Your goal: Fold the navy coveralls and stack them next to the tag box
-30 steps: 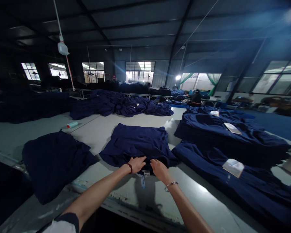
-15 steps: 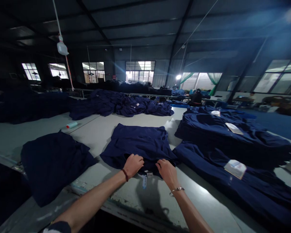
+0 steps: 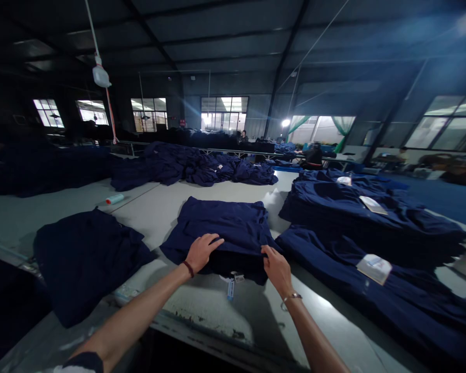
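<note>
A dark navy garment (image 3: 227, 220) lies on the pale table in front of me, its near part turned up in a fold. White and light-blue labels (image 3: 230, 287) stick out from its near edge. On the left side of the fold rests my left hand (image 3: 202, 253), open, its fingers stretched over the cloth. At the right side, my right hand (image 3: 277, 268) is closed with bent fingers on the garment's edge; the fingertips are partly hidden. Left of the garment, a second bundle of navy cloth (image 3: 89, 259) hangs over the table's front edge.
Stacks of navy garments (image 3: 345, 217) with white paper slips (image 3: 374, 268) lie to the right. A long heap of navy cloth (image 3: 202, 163) runs across the back. A mint thread cone (image 3: 115, 199) lies at left on the table (image 3: 140, 207). A person (image 3: 314, 154) is far off.
My hands have moved apart: the left went left and slightly up the cloth, its fingers stretching out, the right went right. The garment's near fold now lies straighter between them.
</note>
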A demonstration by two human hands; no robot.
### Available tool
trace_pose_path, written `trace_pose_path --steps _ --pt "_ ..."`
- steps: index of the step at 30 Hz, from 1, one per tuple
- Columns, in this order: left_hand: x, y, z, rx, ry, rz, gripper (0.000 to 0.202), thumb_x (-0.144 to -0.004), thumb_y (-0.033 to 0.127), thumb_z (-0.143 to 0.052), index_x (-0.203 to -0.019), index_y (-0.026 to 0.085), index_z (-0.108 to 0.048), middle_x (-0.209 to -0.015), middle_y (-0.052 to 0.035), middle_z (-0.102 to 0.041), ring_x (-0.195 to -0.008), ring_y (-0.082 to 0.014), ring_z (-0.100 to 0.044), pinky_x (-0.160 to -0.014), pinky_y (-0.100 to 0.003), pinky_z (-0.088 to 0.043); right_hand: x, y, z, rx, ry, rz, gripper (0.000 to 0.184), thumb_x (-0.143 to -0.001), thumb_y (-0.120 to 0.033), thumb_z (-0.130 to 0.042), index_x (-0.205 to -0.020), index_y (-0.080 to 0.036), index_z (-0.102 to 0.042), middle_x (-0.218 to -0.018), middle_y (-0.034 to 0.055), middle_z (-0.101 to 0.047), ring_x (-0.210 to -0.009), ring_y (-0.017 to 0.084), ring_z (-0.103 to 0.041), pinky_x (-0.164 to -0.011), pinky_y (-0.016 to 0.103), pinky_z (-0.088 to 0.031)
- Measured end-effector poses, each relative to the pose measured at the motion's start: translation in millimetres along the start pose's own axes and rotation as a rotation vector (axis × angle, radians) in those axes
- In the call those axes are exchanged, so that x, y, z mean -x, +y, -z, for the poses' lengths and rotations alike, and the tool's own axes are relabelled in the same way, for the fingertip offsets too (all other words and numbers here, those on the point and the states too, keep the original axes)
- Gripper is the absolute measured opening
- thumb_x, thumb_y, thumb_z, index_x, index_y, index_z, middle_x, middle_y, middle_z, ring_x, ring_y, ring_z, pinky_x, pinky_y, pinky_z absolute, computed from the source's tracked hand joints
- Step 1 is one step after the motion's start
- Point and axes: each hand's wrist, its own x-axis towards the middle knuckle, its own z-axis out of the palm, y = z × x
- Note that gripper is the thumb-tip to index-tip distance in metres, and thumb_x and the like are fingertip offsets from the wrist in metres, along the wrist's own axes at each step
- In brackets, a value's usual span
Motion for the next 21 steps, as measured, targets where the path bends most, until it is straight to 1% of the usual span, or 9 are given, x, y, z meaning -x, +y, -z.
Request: trace_pose_path --steps 2,4,6,8,11,14,16,18,21 --pt "14.2 -4.5 -3.1 0.037 -0.086 -0.067 0.074 -0.076 -0.005 -0.039 -0.137 0.035 -0.041 -0.140 -0.0006 -0.046 -0.126 -0.0183 -0.040 -0.093 -0.034 -0.039 10.0 2.3 -0.7 -0.068 -0.087 0.099 0.037 -0.071 -0.004 -0.039 -0.095 -0.024 -0.060 -0.112 0.0031 -0.065 -0.101 0.015 -0.059 -0.086 0.028 -0.039" --pt "27.8 -7.9 -7.1 0.058 -0.202 -0.104 0.073 -0.074 -0.004 -0.041 -0.135 0.037 -0.045 -0.142 0.0004 -0.045 -0.129 -0.0196 -0.039 -0.094 -0.036 -0.037 19.2 3.3 -1.4 -0.077 -0.205 0.139 0.035 -0.068 -0.005 -0.041 -0.089 -0.024 -0.061 -0.120 0.0026 -0.064 -0.116 0.016 -0.053 -0.095 0.031 -0.035" --pt "36.2 -9.3 -7.9 0.067 -0.288 -0.124 0.068 -0.074 0.001 -0.047 -0.131 0.038 -0.049 -0.143 -0.0004 -0.043 -0.130 -0.0233 -0.037 -0.096 -0.040 -0.036 23.2 2.0 0.5 -0.067 -0.293 0.116 0.029 -0.069 -0.009 -0.044 -0.084 -0.025 -0.063 -0.123 0.0015 -0.063 -0.121 0.017 -0.049 -0.099 0.035 -0.032" --pt "35.8 -8.6 -3.5 0.101 -0.302 -0.129 0.059 -0.075 0.010 -0.055 -0.127 0.039 -0.053 -0.143 -0.0012 -0.043 -0.130 -0.0270 -0.037 -0.097 -0.045 -0.034 19.4 -2.1 6.1 -0.085 -0.292 0.094 0.022 -0.075 -0.016 -0.045 -0.079 -0.026 -0.064 -0.123 0.0004 -0.063 -0.120 0.018 -0.050 -0.101 0.037 -0.031" --pt "17.1 -4.7 7.1 0.233 -0.160 -0.091 0.036 -0.082 0.028 -0.058 -0.116 0.035 -0.063 -0.135 -0.0014 -0.051 -0.122 -0.0253 -0.044 -0.097 -0.044 -0.035 -0.6 -12.1 14.9 -0.164 -0.133 0.083 0.027 -0.087 -0.029 -0.039 -0.081 -0.025 -0.066 -0.110 0.0028 -0.067 -0.106 0.017 -0.058 -0.096 0.034 -0.036" --pt "-14.0 1.6 8.7 0.367 -0.010 -0.036 0.025 -0.089 0.024 -0.050 -0.107 0.026 -0.067 -0.117 -0.0026 -0.063 -0.109 -0.0172 -0.054 -0.096 -0.032 -0.040 -27.8 -22.7 13.0 -0.252 -0.030 0.121 0.030 -0.091 -0.035 -0.038 -0.088 -0.023 -0.066 -0.093 0.0052 -0.067 -0.092 0.017 -0.059 -0.086 0.029 -0.042" --pt "-32.8 5.9 1.3 0.397 -0.025 -0.032 0.028 -0.089 0.013 -0.045 -0.102 0.023 -0.067 -0.108 -0.0019 -0.067 -0.102 -0.0140 -0.058 -0.093 -0.027 -0.043 -42.2 -27.3 4.1 -0.271 -0.117 0.199 0.029 -0.091 -0.032 -0.039 -0.090 -0.022 -0.066 -0.094 0.0054 -0.067 -0.093 0.016 -0.059 -0.087 0.028 -0.043" --pt "-44.9 8.7 -10.3 0.382 -0.118 -0.060 0.030 -0.088 0.009 -0.044 -0.102 0.022 -0.067 -0.106 -0.0011 -0.068 -0.101 -0.0131 -0.060 -0.091 -0.024 -0.043 -49.9 -27.8 -7.9 -0.262 -0.253 0.271 0.027 -0.090 -0.028 -0.040 -0.095 -0.021 -0.067 -0.102 0.0061 -0.066 -0.098 0.016 -0.058 -0.092 0.030 -0.042" --pt "-48.3 7.6 -27.7 0.310 -0.256 -0.121 0.028 -0.090 0.024 -0.053 -0.116 0.024 -0.062 -0.125 -0.0026 -0.061 -0.118 -0.0180 -0.052 -0.102 -0.033 -0.036 -47.5 -20.7 -23.6 -0.233 -0.389 0.305 0.033 -0.088 -0.034 -0.047 -0.114 -0.022 -0.063 -0.125 0.0085 -0.060 -0.119 0.021 -0.050 -0.102 0.040 -0.036"
